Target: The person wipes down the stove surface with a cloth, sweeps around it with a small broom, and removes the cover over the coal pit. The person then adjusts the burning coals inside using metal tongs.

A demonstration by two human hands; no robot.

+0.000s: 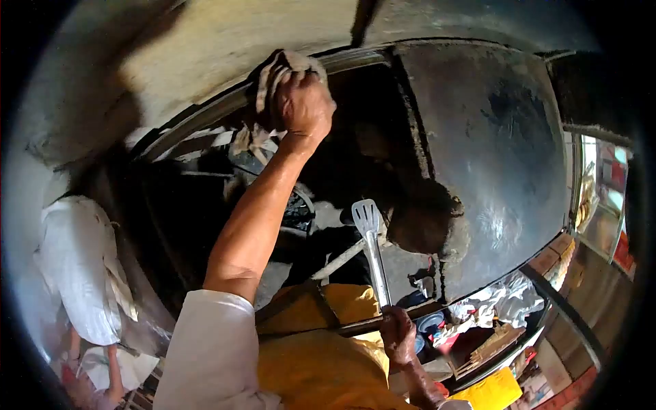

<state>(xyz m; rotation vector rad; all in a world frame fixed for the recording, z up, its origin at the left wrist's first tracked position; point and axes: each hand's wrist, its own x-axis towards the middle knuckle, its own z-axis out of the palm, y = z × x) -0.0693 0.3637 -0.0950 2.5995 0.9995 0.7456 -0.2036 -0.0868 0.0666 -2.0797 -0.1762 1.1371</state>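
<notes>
My left hand [305, 108] is closed around a bunched, striped beige cloth [270, 85]. It presses the cloth at the far rim [198, 119] of a dark, open-framed stand. Low in the view, my right hand [398, 335] grips the handle of a slotted metal spatula [367, 217], its slotted end pointing up and away from me. The spatula lies over the stand's opening. Right of the opening is a dark, worn metal plate [492, 164]. A round, crusted dark patch or hole [422, 220] marks its near left edge; I cannot tell which.
A person [82, 273] in pale clothing is at the far left. Crumpled white plastic [516, 301] and a yellow container [492, 391] are at the lower right. A dark bar [564, 314] crosses there. A yellow cloth [307, 369] covers my front.
</notes>
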